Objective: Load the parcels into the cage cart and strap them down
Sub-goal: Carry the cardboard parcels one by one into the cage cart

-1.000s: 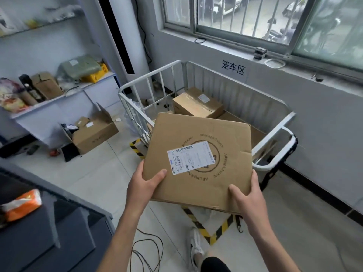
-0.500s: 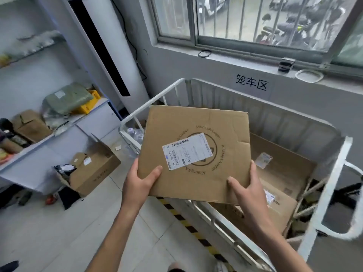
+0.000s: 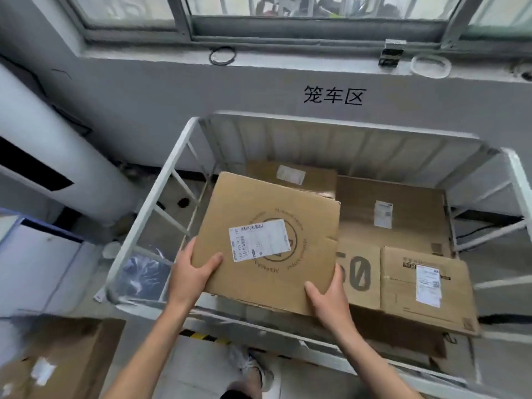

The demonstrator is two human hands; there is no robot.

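I hold a flat brown cardboard parcel (image 3: 299, 226) with a white label and a round printed logo over the left half of the white cage cart (image 3: 161, 182). My left hand (image 3: 191, 272) grips its near left corner and my right hand (image 3: 326, 298) grips its near right corner. Inside the cart lie other parcels: a box at the back (image 3: 290, 175), a large flat carton (image 3: 403, 208), a carton printed "50" (image 3: 358, 276) and a labelled box at the near right (image 3: 426, 286).
The cart stands against a grey wall with black characters (image 3: 334, 95) under a window sill. A white column unit (image 3: 57, 156) rises at the left. An open cardboard box (image 3: 57, 361) sits on the floor at the lower left. My shoe (image 3: 253, 367) is near the cart's front rail.
I have stepped up to the cart and the view now looks down into it. The parcel has moved forward and down, from in front of the rail to over the cart's inside.
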